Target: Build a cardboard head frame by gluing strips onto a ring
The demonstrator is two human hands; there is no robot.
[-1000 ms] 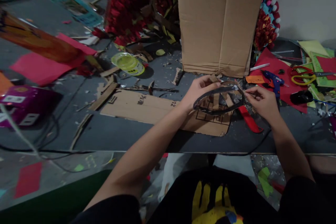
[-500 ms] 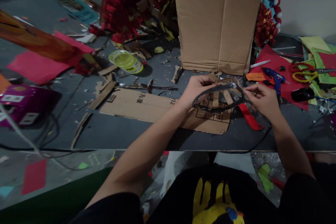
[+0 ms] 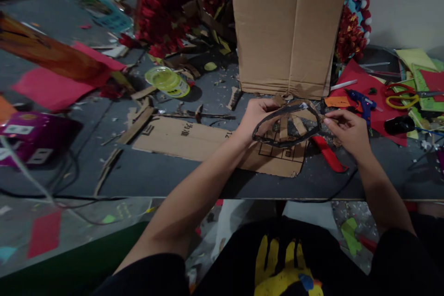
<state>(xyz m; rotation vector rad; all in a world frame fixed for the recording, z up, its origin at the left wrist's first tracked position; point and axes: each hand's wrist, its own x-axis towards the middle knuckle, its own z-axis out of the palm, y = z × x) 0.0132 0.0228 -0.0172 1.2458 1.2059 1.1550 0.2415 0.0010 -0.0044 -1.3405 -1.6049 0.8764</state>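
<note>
My left hand [image 3: 255, 119] is closed around the left end of an oval cardboard frame [image 3: 261, 135]. The frame has a dark edge and an open middle, with brown cardboard strips inside, and is tilted above the table. My right hand [image 3: 352, 133] pinches a small brown piece of cardboard [image 3: 331, 118] at the frame's right end; I cannot tell whether it is joined to the frame. Below lies a flat cardboard sheet [image 3: 187, 142] with printed black marks. A red-handled cutter [image 3: 329, 155] rests under the frame, partly hidden by it.
A tall cardboard panel [image 3: 280, 27] stands behind my hands. To the right are a blue glue gun [image 3: 362, 104], scissors [image 3: 402, 101] and red paper [image 3: 357, 76]. A yellow-green tub [image 3: 168, 82], cardboard scraps [image 3: 137, 125] and a purple power strip [image 3: 38, 136] are leftward.
The frame has shifted slightly left and tilted a little. My right fingers have moved slightly away from its edge, with a small brown piece showing between them.
</note>
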